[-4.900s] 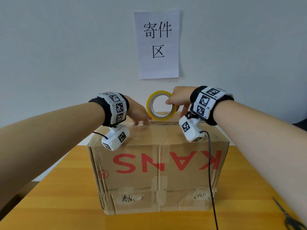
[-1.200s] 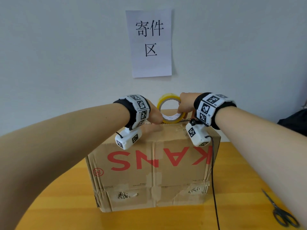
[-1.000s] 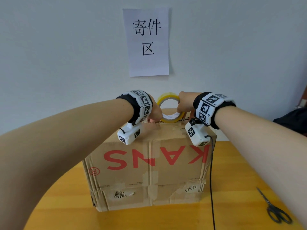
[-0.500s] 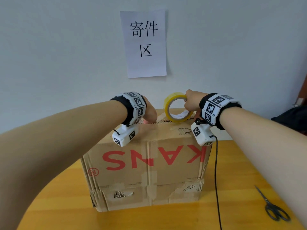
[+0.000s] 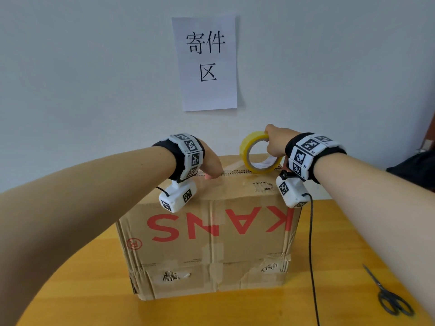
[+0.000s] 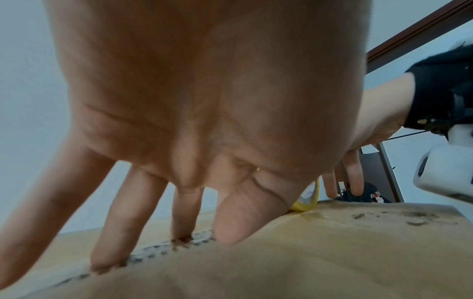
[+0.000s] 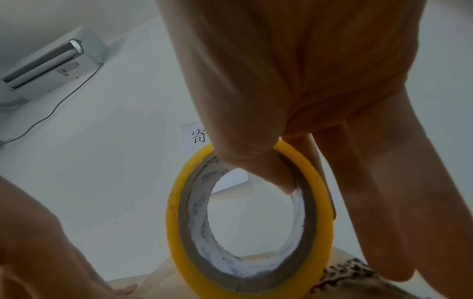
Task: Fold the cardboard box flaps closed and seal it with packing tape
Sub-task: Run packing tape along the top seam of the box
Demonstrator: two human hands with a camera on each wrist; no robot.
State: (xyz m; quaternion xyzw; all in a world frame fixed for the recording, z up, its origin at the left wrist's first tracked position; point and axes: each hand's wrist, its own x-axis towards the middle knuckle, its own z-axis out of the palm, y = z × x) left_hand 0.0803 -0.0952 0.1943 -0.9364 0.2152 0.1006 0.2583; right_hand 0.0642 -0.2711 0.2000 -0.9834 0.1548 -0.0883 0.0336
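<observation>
A brown cardboard box [image 5: 211,243] with red letters stands on the wooden table [image 5: 70,290], its top flaps folded down. My left hand [image 5: 210,164] presses straight fingers [image 6: 120,232] onto the top seam left of the middle. A yellow tape roll [image 5: 244,151] stands on edge on the box top [image 6: 307,263] towards the right. My right hand [image 5: 274,142] pinches its upper rim, with the thumb [image 7: 256,157] inside the core of the tape roll [image 7: 174,212] and the fingers outside. A glossy strip runs along the seam between the two hands.
Black scissors [image 5: 390,300] lie on the table at the right front. A black cable [image 5: 312,243] hangs from my right wrist past the box's right side. A paper sign [image 5: 208,62] is on the wall behind. Something dark [image 5: 414,170] sits at the right edge.
My right hand has carried the roll to the right along the box top, away from my left hand. The left hand stays pressed on the seam.
</observation>
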